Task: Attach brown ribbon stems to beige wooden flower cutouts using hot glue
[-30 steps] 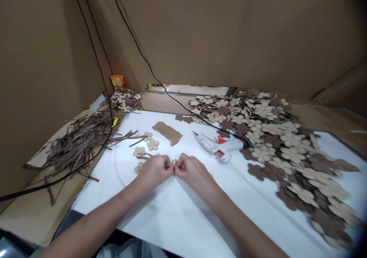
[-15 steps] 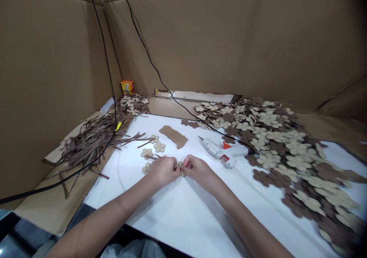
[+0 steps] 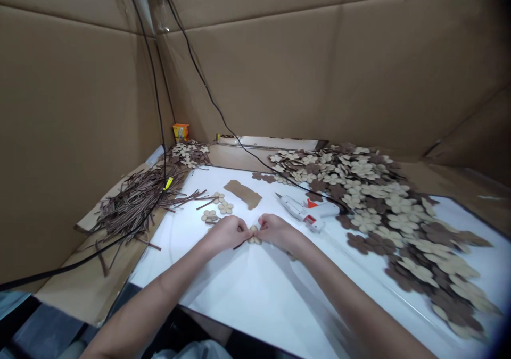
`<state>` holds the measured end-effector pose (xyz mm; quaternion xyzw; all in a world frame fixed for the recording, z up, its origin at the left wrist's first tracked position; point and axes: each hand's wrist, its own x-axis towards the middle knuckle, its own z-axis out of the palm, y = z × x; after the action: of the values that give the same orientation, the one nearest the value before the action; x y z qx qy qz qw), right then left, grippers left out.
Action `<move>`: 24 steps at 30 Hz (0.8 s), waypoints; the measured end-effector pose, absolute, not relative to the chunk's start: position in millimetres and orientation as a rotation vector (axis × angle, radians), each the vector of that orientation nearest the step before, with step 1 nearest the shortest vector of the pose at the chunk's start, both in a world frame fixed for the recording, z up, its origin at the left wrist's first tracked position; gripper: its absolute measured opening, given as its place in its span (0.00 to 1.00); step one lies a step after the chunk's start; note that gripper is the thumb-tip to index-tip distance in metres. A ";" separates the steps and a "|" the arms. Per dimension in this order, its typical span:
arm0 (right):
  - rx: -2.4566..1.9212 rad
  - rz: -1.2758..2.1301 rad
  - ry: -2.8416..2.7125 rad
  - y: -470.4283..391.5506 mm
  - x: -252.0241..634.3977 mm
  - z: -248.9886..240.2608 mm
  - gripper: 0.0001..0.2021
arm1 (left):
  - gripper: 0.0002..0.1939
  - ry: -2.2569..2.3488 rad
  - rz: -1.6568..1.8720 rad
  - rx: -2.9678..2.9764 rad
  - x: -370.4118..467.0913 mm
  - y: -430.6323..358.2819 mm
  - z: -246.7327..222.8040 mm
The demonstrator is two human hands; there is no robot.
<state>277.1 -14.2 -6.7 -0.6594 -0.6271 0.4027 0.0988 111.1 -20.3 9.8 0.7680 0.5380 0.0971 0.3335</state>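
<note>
Between my hands is a small beige flower (image 3: 254, 235), its petals facing up, low over the white board (image 3: 247, 290). My left hand (image 3: 229, 234) pinches its left side, and a short brown strip (image 3: 238, 245) pokes out below those fingers. On the other side, the fingertips of my right hand (image 3: 277, 230) grip the flower's edge. Just beyond my left hand lie several finished-looking beige flowers (image 3: 225, 207). A white glue gun (image 3: 305, 213) with an orange trigger rests on the board past my right hand.
Brown strips (image 3: 131, 199) are heaped at left on cardboard. A large pile of beige and brown flower cutouts (image 3: 383, 210) covers the right side. A torn cardboard piece (image 3: 242, 194) lies ahead. A black cable (image 3: 217, 106) hangs across; cardboard walls (image 3: 279, 72) enclose the table.
The flower has turned from edge-on to face up between my fingers. Both hands have opened out from tighter fists into flatter pinches. The camera view has shifted slightly.
</note>
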 end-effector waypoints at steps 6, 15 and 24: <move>-1.994 1.183 -1.883 -10.1 280.6 -11.6 0.13 | 0.15 1.428 0.142 2.012 95.5 -17.0 17.8; -1.990 1.156 -1.930 -8.8 279.7 -9.7 0.14 | 0.13 1.860 0.417 2.400 108.9 -59.6 29.9; -2.005 1.174 -1.995 -15.7 278.4 4.7 0.14 | 0.17 1.313 0.423 2.854 108.1 -75.1 -9.3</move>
<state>278.4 -15.7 4.7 -0.6541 -0.6509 0.3832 0.0397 108.1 -75.1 -9.3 0.9003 0.4142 0.1334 -0.0143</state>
